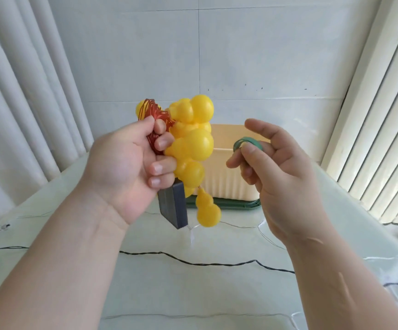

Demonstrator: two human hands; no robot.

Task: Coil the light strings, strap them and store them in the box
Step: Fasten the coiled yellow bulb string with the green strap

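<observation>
The light string (190,144), a bunch of yellow gourd-shaped bulbs on coiled red wire (155,115), is held up in front of the box (226,182), between it and the camera. The left hand (126,170) grips the coil, its fingers curled round the wire and the top of a grey battery pack (173,206) that hangs below the fist. Before the box's right half, the right hand (276,177) pinches a green band (248,142) between thumb and fingers, apart from the bundle.

One loose gourd (207,210) dangles under the bunch, in front of the box's base. A band passed over the top would likely miss it and leave a tail that snags. The battery pack's weight could pull the coil open if the left grip eases while the band goes on. The band could also snap off the fingers when stretched.

A black-wired string (193,262) lies uncoiled on the table (193,294) in front of the box. Lowering the bundle onto it risks a tangle.

No brand, label or writing can be read on anything here.
</observation>
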